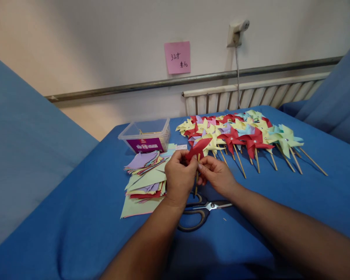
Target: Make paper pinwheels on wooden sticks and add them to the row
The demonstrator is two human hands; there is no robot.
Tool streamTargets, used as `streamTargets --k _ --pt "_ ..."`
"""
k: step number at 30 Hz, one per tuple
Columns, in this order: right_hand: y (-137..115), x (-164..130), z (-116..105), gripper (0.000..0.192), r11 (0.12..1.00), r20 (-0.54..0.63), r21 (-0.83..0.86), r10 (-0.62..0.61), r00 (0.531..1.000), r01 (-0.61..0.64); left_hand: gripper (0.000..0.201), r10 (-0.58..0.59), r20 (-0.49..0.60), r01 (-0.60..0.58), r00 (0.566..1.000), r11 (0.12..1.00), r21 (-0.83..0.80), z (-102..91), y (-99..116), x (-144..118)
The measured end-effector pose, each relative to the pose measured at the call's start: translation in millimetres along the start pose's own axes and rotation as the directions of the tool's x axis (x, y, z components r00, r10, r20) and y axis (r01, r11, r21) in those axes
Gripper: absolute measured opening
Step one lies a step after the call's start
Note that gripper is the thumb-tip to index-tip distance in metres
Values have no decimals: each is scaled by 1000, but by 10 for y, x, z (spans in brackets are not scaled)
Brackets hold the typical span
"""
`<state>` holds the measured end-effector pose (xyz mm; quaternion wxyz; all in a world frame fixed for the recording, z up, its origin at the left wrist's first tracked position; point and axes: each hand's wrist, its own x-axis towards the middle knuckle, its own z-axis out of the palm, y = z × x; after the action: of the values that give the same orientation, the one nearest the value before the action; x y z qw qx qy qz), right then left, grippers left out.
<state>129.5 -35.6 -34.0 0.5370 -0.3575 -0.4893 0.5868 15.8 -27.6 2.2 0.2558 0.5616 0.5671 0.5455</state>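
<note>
Between my two hands is a red paper pinwheel (200,147), its back toward me and a thin wooden stick (196,186) upright against it. My left hand (180,177) is closed on the red paper, with the thumb beside the stick. Fingers of my right hand (218,175) pinch at the stick and the paper's lower edge; the exact contact is partly hidden. Just below the hands lies a pair of dark-handled scissors (212,205), blades pointing right and partly behind my right wrist. Folded and cut coloured papers (146,179) are piled left of my left hand.
Many finished pinwheels (255,140) on sticks lie at the back right. A clear plastic box (163,134) with a purple label holds some sticks at the back left. A blue cloth (84,217) covers the table. Behind are a wall pipe (146,86) and a radiator (221,102).
</note>
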Motion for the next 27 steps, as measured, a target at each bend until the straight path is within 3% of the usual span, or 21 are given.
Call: streamTargets --k 27 --pt "14 -4 24 42 999 -7 44 3 1000 -2 11 21 -4 -21 1000 999 38 -18 43 -14"
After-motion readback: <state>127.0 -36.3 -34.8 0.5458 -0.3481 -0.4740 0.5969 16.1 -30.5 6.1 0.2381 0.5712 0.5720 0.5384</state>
